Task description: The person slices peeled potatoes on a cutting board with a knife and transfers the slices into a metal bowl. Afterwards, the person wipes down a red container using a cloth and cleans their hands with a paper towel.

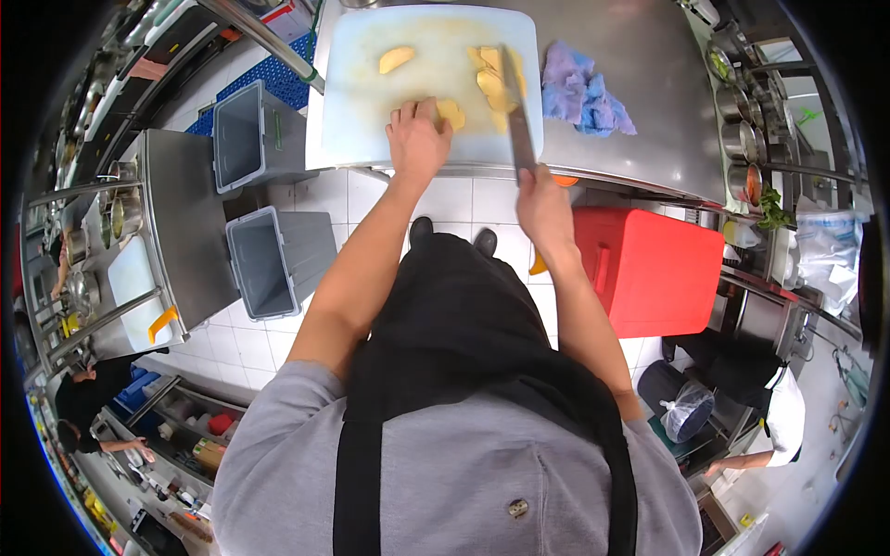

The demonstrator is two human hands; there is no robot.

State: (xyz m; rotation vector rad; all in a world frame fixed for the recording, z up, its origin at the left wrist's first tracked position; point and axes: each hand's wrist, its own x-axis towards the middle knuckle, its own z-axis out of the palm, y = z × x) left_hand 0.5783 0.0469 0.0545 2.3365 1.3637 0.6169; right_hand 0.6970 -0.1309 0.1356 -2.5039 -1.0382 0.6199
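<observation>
My left hand (420, 139) is on the white cutting board (357, 93), its fingers bent over the near edge of a pale yellow piece (451, 115) that looks like peeled potato. Part of that piece is hidden under the fingers. In my right hand (545, 206) is the handle of a large knife (520, 120), its blade pointing away from me over the board's right side. Just left of the blade, and partly under it, lie several yellow slices (491, 82). A single yellow wedge (397, 60) sits apart at the upper left of the board.
A crumpled blue-purple cloth (582, 90) lies on the steel counter (640, 69). Two grey bins (269, 264) stand on the left, a red box (658, 271) on the right. Co-workers are at the lower left (97, 394) and lower right (783, 412).
</observation>
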